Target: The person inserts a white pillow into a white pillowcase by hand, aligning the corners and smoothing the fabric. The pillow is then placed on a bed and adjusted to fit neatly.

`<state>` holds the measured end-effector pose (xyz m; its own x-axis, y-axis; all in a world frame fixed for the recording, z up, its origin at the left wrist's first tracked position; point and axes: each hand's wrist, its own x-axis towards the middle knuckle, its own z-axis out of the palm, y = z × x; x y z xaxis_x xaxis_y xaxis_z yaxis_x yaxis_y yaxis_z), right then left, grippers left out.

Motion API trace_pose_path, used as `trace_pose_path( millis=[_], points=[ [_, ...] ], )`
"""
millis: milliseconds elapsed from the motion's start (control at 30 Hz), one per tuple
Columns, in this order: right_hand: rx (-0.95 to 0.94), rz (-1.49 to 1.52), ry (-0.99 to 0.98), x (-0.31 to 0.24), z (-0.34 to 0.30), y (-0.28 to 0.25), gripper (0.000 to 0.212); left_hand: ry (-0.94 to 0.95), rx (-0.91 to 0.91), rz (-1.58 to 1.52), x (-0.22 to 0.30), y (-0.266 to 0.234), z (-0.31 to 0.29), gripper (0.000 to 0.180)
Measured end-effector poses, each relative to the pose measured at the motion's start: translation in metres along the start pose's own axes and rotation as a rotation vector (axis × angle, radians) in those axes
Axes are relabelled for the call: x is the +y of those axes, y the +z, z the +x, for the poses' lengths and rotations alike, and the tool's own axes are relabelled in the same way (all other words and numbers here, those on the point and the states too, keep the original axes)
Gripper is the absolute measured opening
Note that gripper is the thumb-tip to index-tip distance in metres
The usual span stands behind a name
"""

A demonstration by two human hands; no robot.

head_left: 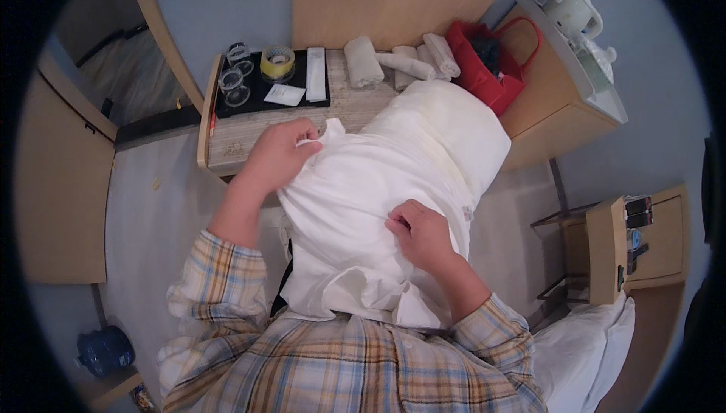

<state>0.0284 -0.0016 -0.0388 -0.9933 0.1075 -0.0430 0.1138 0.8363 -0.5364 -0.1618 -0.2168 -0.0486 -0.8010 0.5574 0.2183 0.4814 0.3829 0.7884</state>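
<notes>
A plump off-white pillow (461,122) lies slanting in front of me, its far end resting on the low wooden bench. White cloth, which looks like a pillowcase (355,194), covers its nearer part and bunches up against my lap. My left hand (283,154) pinches the case near its far left corner, where a small tip of cloth stands up. My right hand (423,235) sits on top of the case with fingers curled together, gripping a bit of the fabric. The nearer end of the pillow is hidden under the cloth.
On the bench (246,133) are a black tray (295,101) with glasses (234,86) and a tape roll (278,63), several rolled towels (364,61), and a red bag (488,72). White pillows (582,345) lie at lower right, by a wooden nightstand (605,250). A blue water jug (106,351) stands lower left.
</notes>
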Motion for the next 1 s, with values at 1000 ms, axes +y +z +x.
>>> trace_pose_path(
  millis=[1000],
  points=[
    [-0.008,-0.064,-0.069,-0.018,0.089,0.061,0.014,-0.029,-0.035,0.222,-0.06,-0.008,-0.044,0.024]
  ],
)
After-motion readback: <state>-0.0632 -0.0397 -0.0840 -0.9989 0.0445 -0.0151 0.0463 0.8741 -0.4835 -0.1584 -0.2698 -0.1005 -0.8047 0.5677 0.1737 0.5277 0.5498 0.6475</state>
